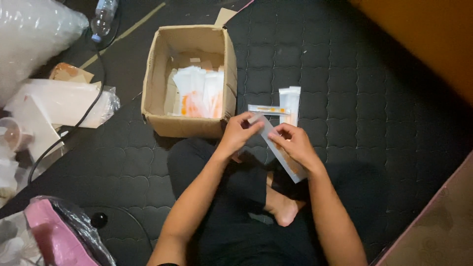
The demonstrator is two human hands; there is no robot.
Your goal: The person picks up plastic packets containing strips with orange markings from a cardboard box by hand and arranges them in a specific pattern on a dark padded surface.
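The long clear packet (pixel 280 150) with an orange tint at its lower end sits slanted between both hands, above our crossed legs and bare foot (pixel 283 209) on the dark quilted mat (pixel 374 88). Going left to right, we see a big clear plastic bag (pixel 34 34) at the far left, a clear plastic bottle (pixel 103 17) near the top, and a black cable (pixel 84 116) running over a flat white packet stack in plastic (pixel 64 101). A pink item in a clear bag (pixel 54 234) lies at the bottom left. Next comes the open cardboard box (pixel 157 74), with white and orange sachets (pixel 199 93) standing inside it. Our left hand (pixel 236 135) pinches the top end of the packet, thumb and fingers closed on it. Our right hand (pixel 295 145) grips the packet's middle, fingers curled over it and pressed shut. Just beyond the hands, 2 or so similar packets (pixel 283 106) lie on the mat beside the box. An orange surface (pixel 428 34) fills the top right corner.
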